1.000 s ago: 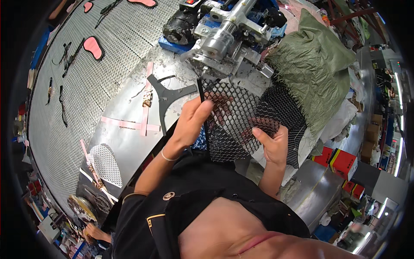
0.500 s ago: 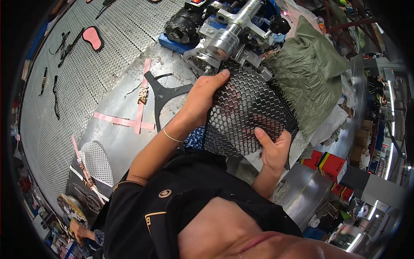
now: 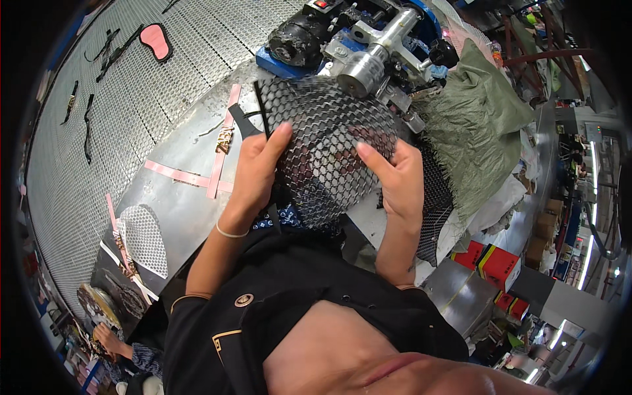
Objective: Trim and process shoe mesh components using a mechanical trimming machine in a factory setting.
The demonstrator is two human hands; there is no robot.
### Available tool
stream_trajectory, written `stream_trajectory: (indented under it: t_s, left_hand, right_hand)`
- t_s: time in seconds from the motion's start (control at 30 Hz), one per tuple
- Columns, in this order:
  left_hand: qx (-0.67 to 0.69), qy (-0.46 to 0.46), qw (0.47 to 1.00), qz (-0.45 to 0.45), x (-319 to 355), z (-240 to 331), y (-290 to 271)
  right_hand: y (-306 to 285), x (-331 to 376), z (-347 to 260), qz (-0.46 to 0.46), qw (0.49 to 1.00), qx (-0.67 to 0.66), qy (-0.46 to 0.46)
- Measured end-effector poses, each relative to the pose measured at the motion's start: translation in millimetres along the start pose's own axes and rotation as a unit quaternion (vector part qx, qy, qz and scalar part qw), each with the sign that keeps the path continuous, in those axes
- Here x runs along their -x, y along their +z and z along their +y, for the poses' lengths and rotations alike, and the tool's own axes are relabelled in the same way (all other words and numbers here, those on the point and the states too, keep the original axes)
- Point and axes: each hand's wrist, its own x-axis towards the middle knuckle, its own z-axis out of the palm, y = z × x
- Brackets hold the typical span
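A sheet of black honeycomb mesh (image 3: 329, 155) is stretched between my two hands, with a black bound edge on its left side. My left hand (image 3: 259, 161) grips that bound edge, thumb on top and the other fingers hidden underneath. On the right, my right hand (image 3: 400, 174) pinches the mesh with its thumb above and fingers showing dimly through the holes. Just beyond the sheet stands a machine with a metal roller (image 3: 362, 74). More dark mesh (image 3: 434, 204) hangs past my right hand. A dark grey cut piece (image 3: 245, 122) lies partly covered by the sheet.
Pink straps with gold letter ornaments (image 3: 216, 161) lie on the metal table (image 3: 178, 204), near a white mesh piece (image 3: 145, 237). A pink black-edged pad (image 3: 156, 43) and black straps rest farther left. A green woven sack (image 3: 474, 125) sits right. Another person's hand (image 3: 112, 341) shows lower left.
Both hands have drawn the mesh back from the machine and to the left. The sheet now covers much of the dark grey piece. My right hand has risen along the mesh.
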Motion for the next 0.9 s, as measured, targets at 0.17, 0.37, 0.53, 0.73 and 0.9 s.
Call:
stream_trajectory:
  t_s: [0.17,0.37,0.53,0.73,0.9]
  left_hand:
    - [-0.076,0.04,0.996,0.016,33.5,-13.6,0.4]
    - [-0.11,-0.097,0.981,-0.123,56.6,-37.5,11.7]
    - [-0.042,-0.085,0.987,-0.127,51.3,-49.8,23.3]
    - [0.029,-0.05,0.994,-0.09,42.3,-55.8,26.5]
    - [0.111,-0.037,0.993,-0.025,37.2,-39.0,14.1]
  right_hand:
    - [-2.8,-10.3,-1.8,-0.04,0.998,0.051,0.009]
    - [-22.1,-2.2,-11.3,-0.014,0.997,0.078,-0.002]
    - [-31.9,5.7,-14.0,0.024,0.996,0.085,-0.026]
    - [-19.3,12.0,-12.4,0.035,0.994,0.091,-0.056]
    - [11.0,20.1,-9.0,-0.095,0.988,0.1,-0.075]
